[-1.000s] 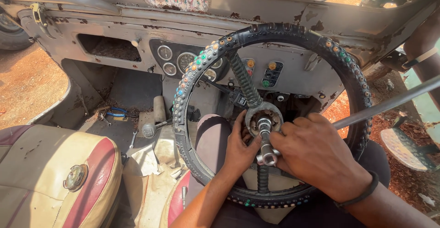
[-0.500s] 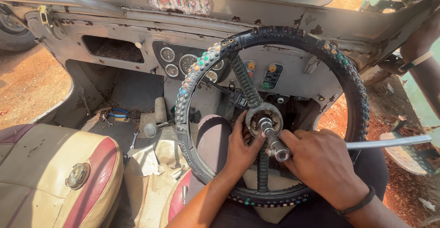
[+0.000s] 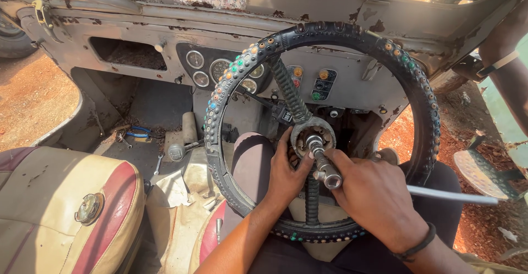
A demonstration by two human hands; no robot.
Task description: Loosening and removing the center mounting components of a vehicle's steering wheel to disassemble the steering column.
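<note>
Partly hidden behind the right hand (image 3: 374,197): socket wrench (image 3: 329,175), its long handle running out past the steering wheel (image 3: 324,131) rim. Fitted on the nut at the wheel hub (image 3: 312,138). Right hand clenched around the wrench head; left hand (image 3: 286,175) pressed against the hub, fingers curled, grip unclear.

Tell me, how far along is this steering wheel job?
Done: the hub is bare, with a socket wrench seated on its centre. In hand: the right hand grips the wrench; the left hand steadies the hub. Left: the steering wheel is still on its column.
</note>
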